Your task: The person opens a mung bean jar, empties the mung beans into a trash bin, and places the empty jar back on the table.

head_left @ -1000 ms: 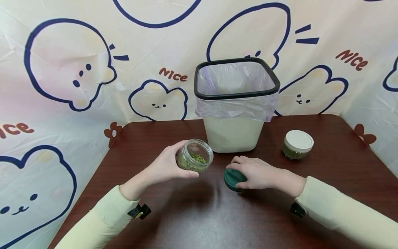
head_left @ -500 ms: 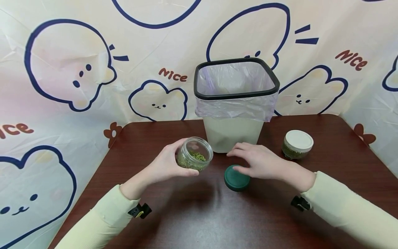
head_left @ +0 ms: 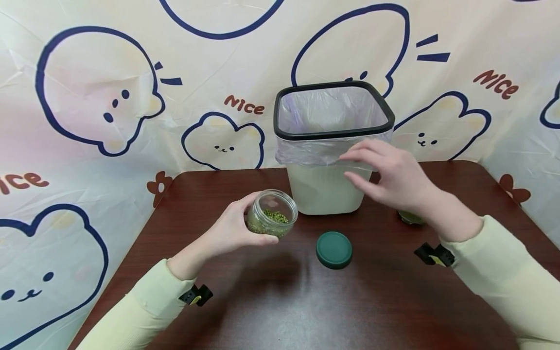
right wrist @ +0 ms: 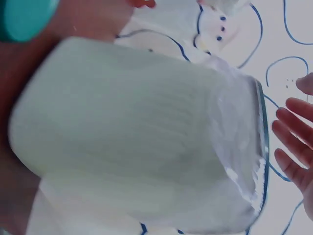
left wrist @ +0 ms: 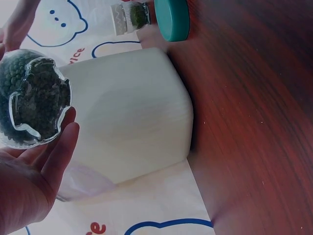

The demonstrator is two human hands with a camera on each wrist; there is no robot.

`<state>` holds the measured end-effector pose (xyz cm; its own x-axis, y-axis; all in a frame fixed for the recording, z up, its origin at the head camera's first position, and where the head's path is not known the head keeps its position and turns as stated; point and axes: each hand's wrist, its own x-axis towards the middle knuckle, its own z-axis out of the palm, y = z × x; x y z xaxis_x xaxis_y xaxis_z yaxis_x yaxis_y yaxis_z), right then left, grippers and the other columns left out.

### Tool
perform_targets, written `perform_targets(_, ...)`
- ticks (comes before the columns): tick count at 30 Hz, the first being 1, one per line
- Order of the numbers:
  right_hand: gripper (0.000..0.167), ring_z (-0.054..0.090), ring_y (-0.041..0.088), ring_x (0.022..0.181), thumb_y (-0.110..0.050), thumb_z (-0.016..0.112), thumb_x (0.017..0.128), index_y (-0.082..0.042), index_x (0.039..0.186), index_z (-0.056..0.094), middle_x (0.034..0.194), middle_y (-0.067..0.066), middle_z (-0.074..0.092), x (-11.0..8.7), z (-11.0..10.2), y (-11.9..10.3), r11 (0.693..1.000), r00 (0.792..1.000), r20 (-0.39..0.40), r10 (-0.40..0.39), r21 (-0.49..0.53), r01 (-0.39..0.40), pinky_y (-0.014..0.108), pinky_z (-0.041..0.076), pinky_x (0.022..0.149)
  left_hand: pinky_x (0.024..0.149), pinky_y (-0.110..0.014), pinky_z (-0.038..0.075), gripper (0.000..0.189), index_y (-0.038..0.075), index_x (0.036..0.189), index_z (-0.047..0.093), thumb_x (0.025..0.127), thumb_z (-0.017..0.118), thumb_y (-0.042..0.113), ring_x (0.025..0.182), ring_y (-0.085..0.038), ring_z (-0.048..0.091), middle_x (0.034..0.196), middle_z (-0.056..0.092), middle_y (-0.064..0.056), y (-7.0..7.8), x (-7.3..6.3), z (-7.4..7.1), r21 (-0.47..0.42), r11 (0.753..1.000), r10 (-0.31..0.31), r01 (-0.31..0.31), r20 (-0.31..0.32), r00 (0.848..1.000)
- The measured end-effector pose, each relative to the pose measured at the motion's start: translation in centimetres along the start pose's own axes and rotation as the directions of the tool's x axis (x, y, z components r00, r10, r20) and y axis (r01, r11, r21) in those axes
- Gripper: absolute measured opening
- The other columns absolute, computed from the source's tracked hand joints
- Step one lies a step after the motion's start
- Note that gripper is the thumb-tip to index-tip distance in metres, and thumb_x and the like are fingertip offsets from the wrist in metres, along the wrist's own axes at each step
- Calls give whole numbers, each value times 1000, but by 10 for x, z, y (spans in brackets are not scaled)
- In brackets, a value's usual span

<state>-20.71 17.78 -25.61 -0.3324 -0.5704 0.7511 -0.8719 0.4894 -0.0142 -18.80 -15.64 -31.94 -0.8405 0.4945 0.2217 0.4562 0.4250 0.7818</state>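
Note:
My left hand (head_left: 234, 226) grips a clear glass jar (head_left: 262, 227), tilted toward the middle of the table, its mouth uncovered. Small green beans (head_left: 277, 217) lie in the lower part of it. The left wrist view shows the underside of this jar (left wrist: 41, 100) with fingers around it. Raised in front of the bin, my right hand (head_left: 395, 177) holds nothing, its fingers spread and loosely bent. Below it, a round green lid (head_left: 334, 249) lies on the table. In the right wrist view, the right hand's fingers (right wrist: 293, 137) show beyond the bin's rim.
A pale bin (head_left: 325, 189) with a black rim and a lilac plastic liner (head_left: 315, 150) stands at the back of the brown table (head_left: 288, 301). Behind the right hand, a second jar (head_left: 410, 218) is mostly hidden; the left wrist view shows its white lid (left wrist: 118, 19).
My right hand has let go of the green lid, leaving it on the table, and has risen up and to the right, now covering most of the second jar. The left hand barely moves.

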Motion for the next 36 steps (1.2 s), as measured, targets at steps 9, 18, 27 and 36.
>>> perform_targets(9,30,58,32,95,-14,68,85,3,111,66,105,19,62,21,-17,17,988,999,-30,-13,-155,8,45,51,72,90,-42,46,78,16,135,51,67,89,24,106,-13,57,118,62,1,0,0,0,-13,1000,0,0,5,1000)
perform_targets(18,32,58,32,98,-14,74,85,0,113,66,107,16,63,32,-11,40,975,994,38,100,-202,-90,48,50,80,90,-42,46,77,17,134,52,67,89,25,106,-13,57,115,63,6,0,0,-1,-13,1000,19,-19,14,1000)
perform_targets(27,27,63,31,81,-27,71,88,-2,98,70,89,13,69,30,4,52,958,979,89,186,-240,-160,48,48,74,90,-42,46,76,17,133,52,67,90,24,105,-12,57,115,63,6,1,-1,-3,-13,1000,21,-21,4,1000)
perform_targets(36,30,55,27,57,-31,73,85,-4,77,63,64,9,61,28,13,58,955,991,28,133,-270,-121,40,42,53,89,-43,47,75,19,133,53,68,90,23,104,-13,58,117,63,0,-1,-1,-7,-35,999,10,-10,-21,1000)
